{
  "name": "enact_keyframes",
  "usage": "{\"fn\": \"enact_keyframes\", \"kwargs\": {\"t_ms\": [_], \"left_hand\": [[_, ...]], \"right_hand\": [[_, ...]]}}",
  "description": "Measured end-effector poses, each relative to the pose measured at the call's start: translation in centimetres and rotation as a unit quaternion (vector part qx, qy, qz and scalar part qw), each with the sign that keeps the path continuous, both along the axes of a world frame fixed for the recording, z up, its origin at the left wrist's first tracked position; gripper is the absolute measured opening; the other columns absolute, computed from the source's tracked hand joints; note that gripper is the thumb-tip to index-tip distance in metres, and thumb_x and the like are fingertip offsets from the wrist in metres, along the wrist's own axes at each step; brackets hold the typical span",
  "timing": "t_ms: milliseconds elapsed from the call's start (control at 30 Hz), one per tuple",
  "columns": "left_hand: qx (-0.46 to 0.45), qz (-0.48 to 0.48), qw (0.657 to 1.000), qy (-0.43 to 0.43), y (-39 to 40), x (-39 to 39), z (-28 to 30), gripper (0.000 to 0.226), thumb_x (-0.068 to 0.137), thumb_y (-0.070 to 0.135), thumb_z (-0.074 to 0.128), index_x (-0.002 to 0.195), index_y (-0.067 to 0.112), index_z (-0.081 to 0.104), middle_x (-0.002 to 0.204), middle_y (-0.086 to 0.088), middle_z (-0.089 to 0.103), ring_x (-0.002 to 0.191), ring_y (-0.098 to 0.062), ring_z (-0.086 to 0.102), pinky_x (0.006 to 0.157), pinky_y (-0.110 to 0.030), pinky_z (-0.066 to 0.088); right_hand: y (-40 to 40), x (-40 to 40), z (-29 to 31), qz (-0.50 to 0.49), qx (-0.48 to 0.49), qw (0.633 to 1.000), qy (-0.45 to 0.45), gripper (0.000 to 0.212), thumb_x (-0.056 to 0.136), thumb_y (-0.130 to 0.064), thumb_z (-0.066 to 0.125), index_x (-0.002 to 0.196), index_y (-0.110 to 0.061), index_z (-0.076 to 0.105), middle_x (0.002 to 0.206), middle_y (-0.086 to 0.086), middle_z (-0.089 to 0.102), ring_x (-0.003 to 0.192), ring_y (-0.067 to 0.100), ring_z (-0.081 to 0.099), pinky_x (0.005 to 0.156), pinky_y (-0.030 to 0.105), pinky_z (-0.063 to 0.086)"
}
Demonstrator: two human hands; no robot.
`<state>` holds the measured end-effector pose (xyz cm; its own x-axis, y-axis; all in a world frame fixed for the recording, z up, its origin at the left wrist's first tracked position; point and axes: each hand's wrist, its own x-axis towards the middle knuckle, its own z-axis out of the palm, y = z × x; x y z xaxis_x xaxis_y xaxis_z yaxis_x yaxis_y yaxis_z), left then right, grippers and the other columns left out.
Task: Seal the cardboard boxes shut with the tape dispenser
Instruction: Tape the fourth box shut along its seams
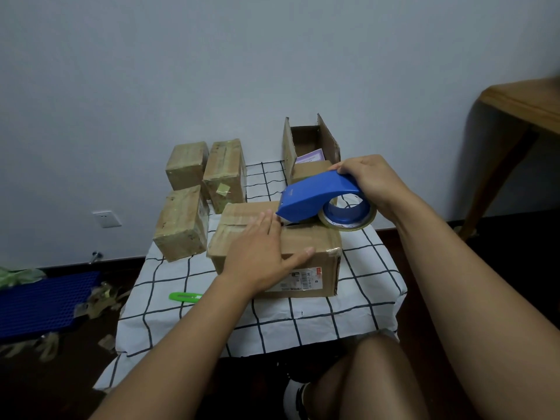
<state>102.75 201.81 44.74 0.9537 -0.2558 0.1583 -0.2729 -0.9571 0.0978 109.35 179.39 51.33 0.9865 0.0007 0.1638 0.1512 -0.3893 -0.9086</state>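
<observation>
A brown cardboard box [315,247] with a shipping label lies in the middle of the checked cloth. My left hand [260,256] presses flat on its closed top flaps, fingers straight, thumb down the front face. My right hand [372,180] grips the rear of a blue tape dispenser [315,197] holding a roll of clear tape [348,221]. The dispenser's front end touches the box top just beside my left fingertips. Three taped boxes [181,222] stand at the back left. An open box [309,150] with raised flaps stands behind the dispenser.
A green utility knife [185,297] lies on the white checked cloth [303,322] at the front left. A blue plastic crate [42,301] and tape scraps lie on the floor to the left. A wooden table [521,107] stands at the right. My knee [372,374] is below.
</observation>
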Motion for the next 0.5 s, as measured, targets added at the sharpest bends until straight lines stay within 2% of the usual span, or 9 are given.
{"fn": "enact_keyframes", "kwargs": {"t_ms": [200,367,500], "left_hand": [[0.001,0.05,0.999,-0.01,-2.7,0.2,0.2,0.114,0.069,0.096,0.013,0.149,0.016,0.032,0.156,-0.006,0.031,0.146,-0.025,0.02,0.118,-0.044,0.026],[-0.004,0.056,0.998,-0.031,-2.7,0.1,-0.4,0.12,0.064,0.1,0.009,0.149,0.018,0.031,0.154,-0.004,0.036,0.142,-0.022,0.032,0.112,-0.042,0.036],[0.017,0.063,0.997,-0.03,-2.7,0.3,-0.6,0.117,0.066,0.099,0.004,0.149,0.021,0.032,0.153,-0.003,0.037,0.141,-0.021,0.034,0.108,-0.041,0.038]], "right_hand": [[-0.1,0.2,-0.1,-0.001,0.005,1.0,-0.005,0.031,0.093,-0.026,0.05,0.092,-0.01,0.077,0.097,0.015,0.071,0.082,0.021,0.062,0.077,0.034,0.049],[0.0,0.2,-0.1,0.004,0.006,1.0,-0.01,0.03,0.092,-0.026,0.051,0.089,-0.013,0.077,0.096,0.011,0.073,0.082,0.021,0.063,0.077,0.034,0.05],[-0.2,0.1,0.2,0.031,-0.005,0.999,-0.009,0.026,0.094,-0.026,0.052,0.088,-0.023,0.077,0.092,0.0,0.073,0.083,0.017,0.065,0.077,0.03,0.051]]}}
